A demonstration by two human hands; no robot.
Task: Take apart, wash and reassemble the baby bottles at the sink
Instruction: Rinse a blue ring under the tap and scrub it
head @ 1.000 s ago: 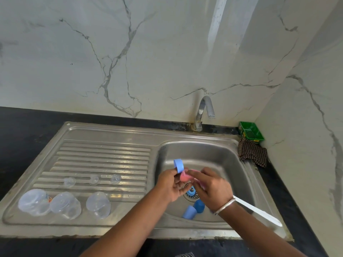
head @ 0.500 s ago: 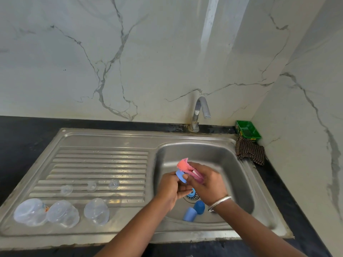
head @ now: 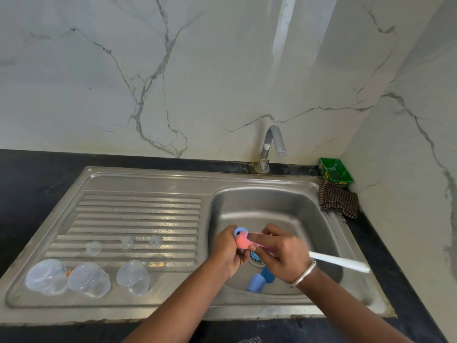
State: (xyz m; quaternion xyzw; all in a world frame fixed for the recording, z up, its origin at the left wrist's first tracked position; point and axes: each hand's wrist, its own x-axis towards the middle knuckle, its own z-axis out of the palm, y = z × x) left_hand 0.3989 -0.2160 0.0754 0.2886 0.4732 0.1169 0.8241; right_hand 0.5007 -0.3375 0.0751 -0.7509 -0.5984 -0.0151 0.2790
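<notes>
Steel sink (head: 153, 184): sitting in the dark bench (head: 29, 179), drainboard on the left and basin on the right, tap (head: 270, 144) at the back with no water showing.

Basin: holding both hands over the drain, with two blue rings (head: 259, 280) lying at the near edge, just below the right wrist.

Drainboard: carrying three clear bottles (head: 84, 278) lying in a row near the front edge and three clear teats (head: 126, 243) in a row just behind them, all well apart from the hands.

Cloth (head: 338, 199): lying on the basin's right rim, a green tray (head: 336, 169) in the corner behind it.

Right hand (head: 284, 253): curling its fingers round the brush (head: 244, 241) close to its pink head; the white handle is trailing out to the right past the wrist.

Left hand (head: 227, 248): pinching a blue ring (head: 239, 231), opening turned toward the right hand.

Key relation: the brush's long axis is running right to left, its pink head pressing against or into the ring, so the ring lies straight off the brush tip, touching it. How deep the head is sitting cannot be told through the blur.

Step, as I judge it: scrubbing this ring, with the two rings in the basin probably waiting and reassembly not yet begun.
</notes>
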